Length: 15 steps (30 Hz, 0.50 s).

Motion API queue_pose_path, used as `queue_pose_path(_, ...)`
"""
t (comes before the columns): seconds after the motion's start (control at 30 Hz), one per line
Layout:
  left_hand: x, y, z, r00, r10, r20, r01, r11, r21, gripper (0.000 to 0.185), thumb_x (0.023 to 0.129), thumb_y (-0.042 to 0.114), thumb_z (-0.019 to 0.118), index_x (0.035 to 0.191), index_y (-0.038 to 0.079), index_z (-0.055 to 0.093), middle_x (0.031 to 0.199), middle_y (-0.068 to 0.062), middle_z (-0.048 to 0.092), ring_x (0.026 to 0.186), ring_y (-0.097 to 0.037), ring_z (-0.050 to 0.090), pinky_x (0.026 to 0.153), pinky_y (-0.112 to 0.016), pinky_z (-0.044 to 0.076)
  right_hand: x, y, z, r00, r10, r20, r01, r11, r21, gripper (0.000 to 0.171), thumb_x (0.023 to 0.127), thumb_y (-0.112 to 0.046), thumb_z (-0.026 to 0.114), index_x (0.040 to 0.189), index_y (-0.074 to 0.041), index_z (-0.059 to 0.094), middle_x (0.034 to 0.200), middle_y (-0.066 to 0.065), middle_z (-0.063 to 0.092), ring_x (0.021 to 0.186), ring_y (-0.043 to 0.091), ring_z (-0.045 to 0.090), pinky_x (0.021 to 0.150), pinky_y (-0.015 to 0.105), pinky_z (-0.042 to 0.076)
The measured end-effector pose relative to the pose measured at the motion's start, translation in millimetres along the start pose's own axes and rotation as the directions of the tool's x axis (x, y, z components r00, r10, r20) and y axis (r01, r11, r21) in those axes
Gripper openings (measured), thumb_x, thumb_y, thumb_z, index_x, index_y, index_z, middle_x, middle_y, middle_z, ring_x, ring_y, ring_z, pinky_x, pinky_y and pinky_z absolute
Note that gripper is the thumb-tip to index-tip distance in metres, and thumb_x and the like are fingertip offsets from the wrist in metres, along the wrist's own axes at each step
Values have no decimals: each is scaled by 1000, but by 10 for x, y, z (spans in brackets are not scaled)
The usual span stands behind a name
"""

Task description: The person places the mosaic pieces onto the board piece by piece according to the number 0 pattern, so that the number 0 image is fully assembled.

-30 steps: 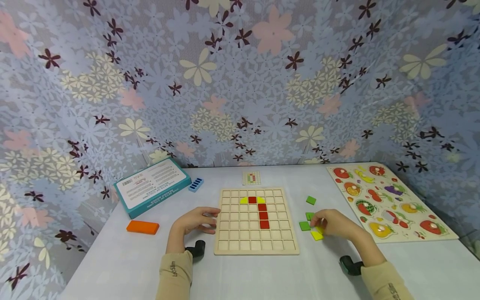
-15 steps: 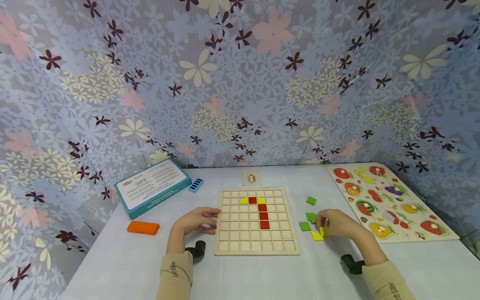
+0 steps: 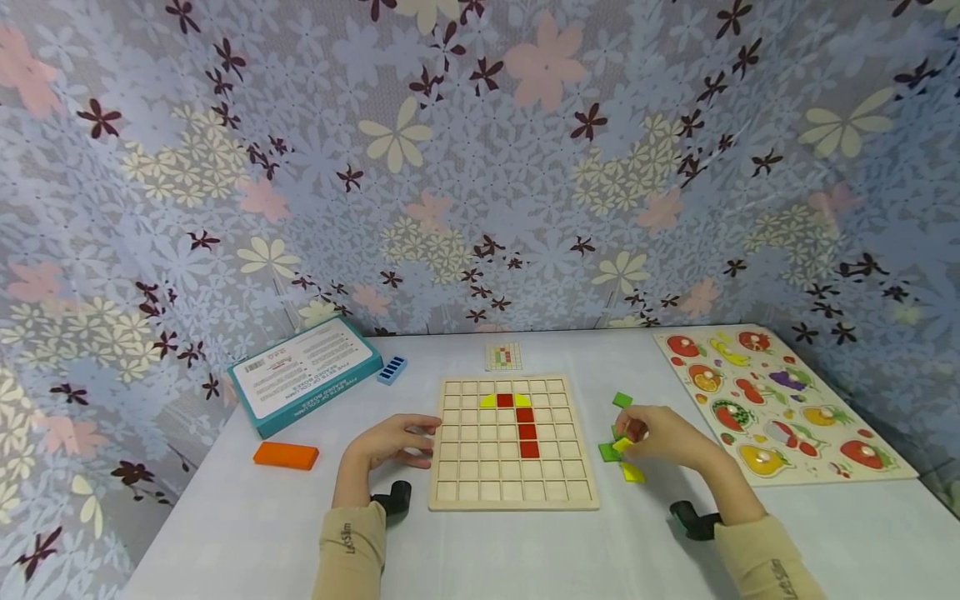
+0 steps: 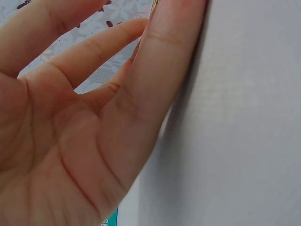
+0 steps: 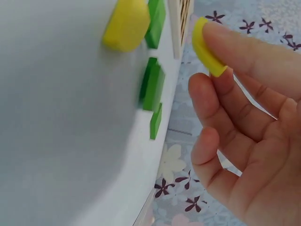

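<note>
A wooden grid board (image 3: 513, 492) lies in the middle of the white table, with red and yellow tiles (image 3: 525, 427) set in its cells. My right hand (image 3: 660, 433) hovers just right of the board and pinches a yellow tile (image 3: 622, 444) (image 5: 205, 47) at its fingertips. Another yellow tile (image 3: 632, 472) (image 5: 126, 26) and green tiles (image 3: 608, 452) (image 5: 153, 84) lie on the table beneath and beside that hand. My left hand (image 3: 390, 440) (image 4: 94, 117) rests against the board's left edge with its fingers loosely extended and holds nothing.
A small pattern card (image 3: 503, 356) lies behind the board. A teal box (image 3: 303, 373), a blue piece (image 3: 392, 369) and an orange block (image 3: 286, 454) sit at the left. A fruit puzzle board (image 3: 772, 400) lies at the right. Floral cloth walls enclose the table.
My right hand has lifted one yellow tile off the pile and moved up and left toward the board. The left hand has stayed put.
</note>
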<state>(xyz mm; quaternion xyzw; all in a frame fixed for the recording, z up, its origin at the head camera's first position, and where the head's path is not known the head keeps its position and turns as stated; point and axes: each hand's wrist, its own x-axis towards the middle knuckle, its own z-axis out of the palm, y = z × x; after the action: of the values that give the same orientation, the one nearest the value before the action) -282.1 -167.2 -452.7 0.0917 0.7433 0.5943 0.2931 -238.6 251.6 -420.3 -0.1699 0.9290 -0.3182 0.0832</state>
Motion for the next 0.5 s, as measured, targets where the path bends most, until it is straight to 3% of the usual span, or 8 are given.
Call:
queue_pose_path(0.23,-8,0,0,1000,3,10,-3,1000,1,50,85,3,59,133,-6,43,123,-21,45,85,-20,59,78,-37,56,84,-87,56,999,-25,-38,26,999,37,27,73,-4,74,92,-3,54,71,0,50,66,16,46,54,24,40)
queue_pose_path(0.5,-1,5,3,1000,-5,0,5,1000,2,51,85,2,59,132,-6,44,124,-21,44,84,-20,59,78,-37,56,189,-258,167,997,-58,-53,61,997,55,25,73,-4,75,82,-6,51,69,0,49,64,13,47,54,22,42)
